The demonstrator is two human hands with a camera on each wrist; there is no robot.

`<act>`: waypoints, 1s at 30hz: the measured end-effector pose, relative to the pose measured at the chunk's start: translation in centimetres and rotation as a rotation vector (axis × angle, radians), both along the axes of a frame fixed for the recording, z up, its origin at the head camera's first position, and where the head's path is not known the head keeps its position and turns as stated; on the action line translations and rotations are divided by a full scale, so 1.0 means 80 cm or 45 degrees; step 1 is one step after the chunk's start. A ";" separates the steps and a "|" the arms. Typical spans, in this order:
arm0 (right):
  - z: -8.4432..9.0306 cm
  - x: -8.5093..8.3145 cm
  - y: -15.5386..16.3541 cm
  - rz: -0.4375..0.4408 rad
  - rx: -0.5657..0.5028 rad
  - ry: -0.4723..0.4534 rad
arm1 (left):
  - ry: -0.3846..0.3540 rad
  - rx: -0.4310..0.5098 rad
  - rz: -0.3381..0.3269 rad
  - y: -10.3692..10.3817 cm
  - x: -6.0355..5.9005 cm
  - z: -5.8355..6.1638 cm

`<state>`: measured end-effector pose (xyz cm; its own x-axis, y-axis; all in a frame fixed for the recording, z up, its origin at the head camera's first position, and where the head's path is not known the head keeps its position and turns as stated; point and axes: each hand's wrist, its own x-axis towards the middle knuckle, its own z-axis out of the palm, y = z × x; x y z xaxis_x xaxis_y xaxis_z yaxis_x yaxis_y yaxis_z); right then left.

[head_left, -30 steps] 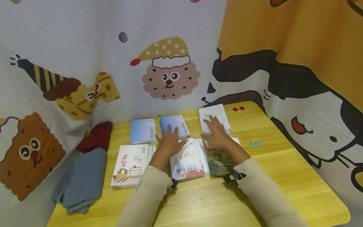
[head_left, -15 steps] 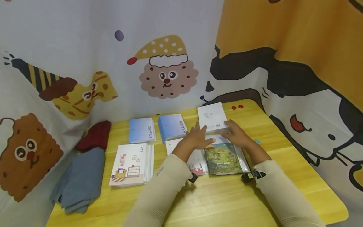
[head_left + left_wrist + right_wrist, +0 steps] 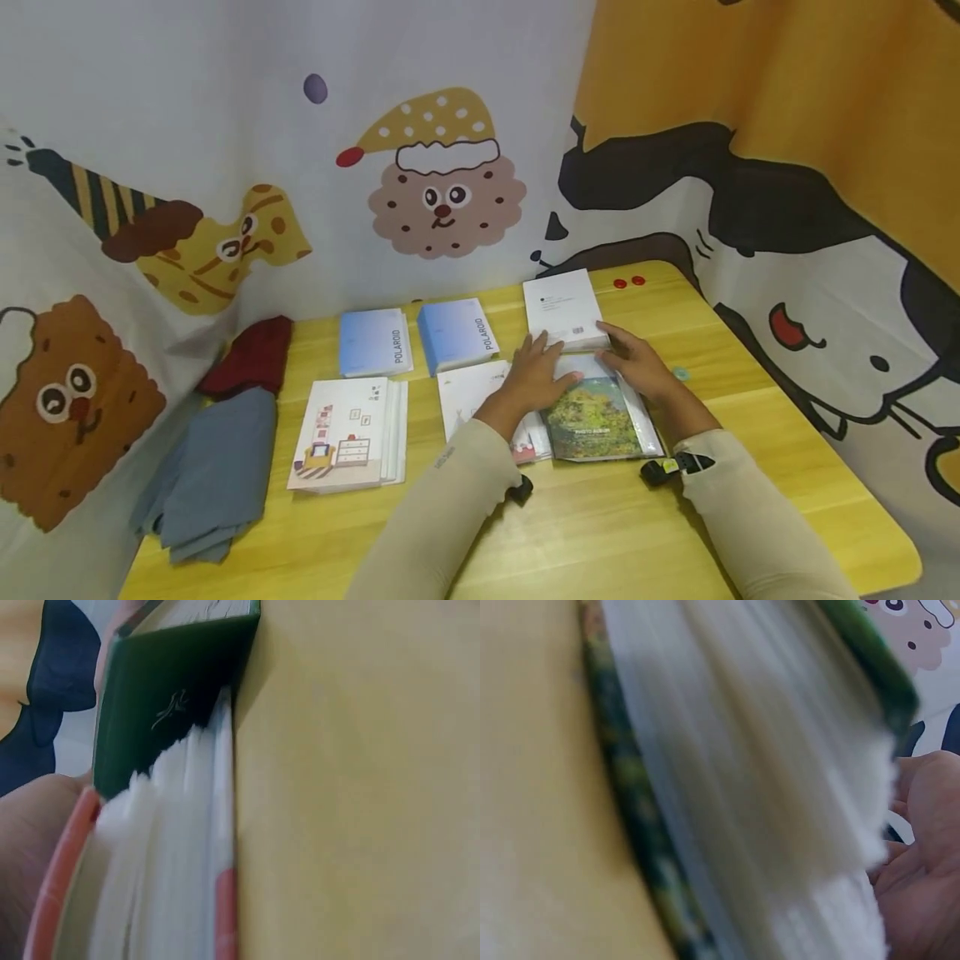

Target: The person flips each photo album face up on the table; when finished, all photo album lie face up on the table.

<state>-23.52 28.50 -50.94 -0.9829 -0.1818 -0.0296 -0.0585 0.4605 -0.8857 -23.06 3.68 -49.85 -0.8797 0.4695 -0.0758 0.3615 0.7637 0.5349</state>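
Observation:
In the head view a photo album point(image 3: 592, 425) with a green-and-yellow landscape cover lies on the table. My left hand point(image 3: 534, 379) spreads over its upper left corner and part of the white illustrated album point(image 3: 468, 385) beside it. Its fingertips reach the lower edge of a plain white album point(image 3: 562, 304). My right hand point(image 3: 641, 367) is at the landscape album's upper right, with a fingertip at the white album's lower right corner. In the left wrist view a green cover point(image 3: 172, 697) stands beyond red-edged pages. Pages of the landscape album point(image 3: 750, 765) fill the right wrist view.
Two blue Polaroid albums point(image 3: 372, 340) point(image 3: 456, 333) lie at the back. Another illustrated album point(image 3: 341, 437) is at left, near folded grey cloth point(image 3: 221, 479) and dark red cloth point(image 3: 251, 358). Red buttons point(image 3: 628, 282) and a pale green button point(image 3: 680, 373) lie at right.
My left hand has moved right, from beside the blue albums to the landscape album. My right hand has left the white album's face and shifted right. The albums stay about where they were.

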 end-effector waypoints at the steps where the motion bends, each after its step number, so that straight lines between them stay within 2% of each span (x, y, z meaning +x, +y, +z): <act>1: 0.000 0.001 -0.001 -0.011 -0.010 -0.008 | 0.019 0.001 -0.004 0.000 0.001 -0.001; 8: -0.001 0.002 -0.009 0.011 -0.025 -0.032 | 0.046 -0.086 0.031 -0.001 0.006 -0.002; 14: 0.008 0.005 -0.011 0.014 -0.076 -0.024 | 0.099 -0.117 -0.043 0.002 0.009 -0.001; 21: 0.016 0.006 -0.009 0.051 -0.278 -0.016 | 0.120 -0.084 -0.082 0.004 0.008 0.000; 25: 0.019 0.009 -0.009 0.062 -0.330 0.015 | 0.132 -0.051 -0.085 0.003 0.009 -0.001; 28: 0.023 0.011 -0.010 0.040 -0.376 0.061 | 0.146 0.009 -0.091 0.002 0.009 0.000; 30: 0.028 0.013 -0.011 0.052 -0.460 0.113 | 0.146 0.072 -0.110 0.001 0.008 0.000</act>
